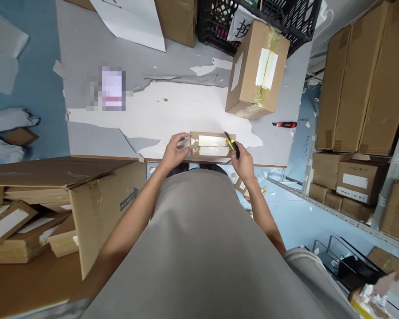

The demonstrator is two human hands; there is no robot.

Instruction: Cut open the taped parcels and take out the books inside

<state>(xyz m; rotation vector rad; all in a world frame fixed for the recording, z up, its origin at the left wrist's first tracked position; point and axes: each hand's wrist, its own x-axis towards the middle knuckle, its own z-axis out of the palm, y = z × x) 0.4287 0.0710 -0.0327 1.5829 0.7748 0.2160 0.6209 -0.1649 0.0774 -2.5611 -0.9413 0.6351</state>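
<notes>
A small taped cardboard box (213,153) with white labels lies at the table's front edge, right in front of my body. My left hand (177,150) touches its left end, thumb and fingers curved around the corner. In my right hand (243,163) is a yellow and black box cutter (233,144), its dark blade pointing up and left above the right end of the box. A slit runs lengthwise between the label's two halves.
On the grey and white table (186,106) stand a larger taped carton (257,71), a black plastic crate (213,22) and a red and black cutter (285,125). At left, a big open carton (106,208) holds several boxes. Shelves of cartons (369,88) rise at right.
</notes>
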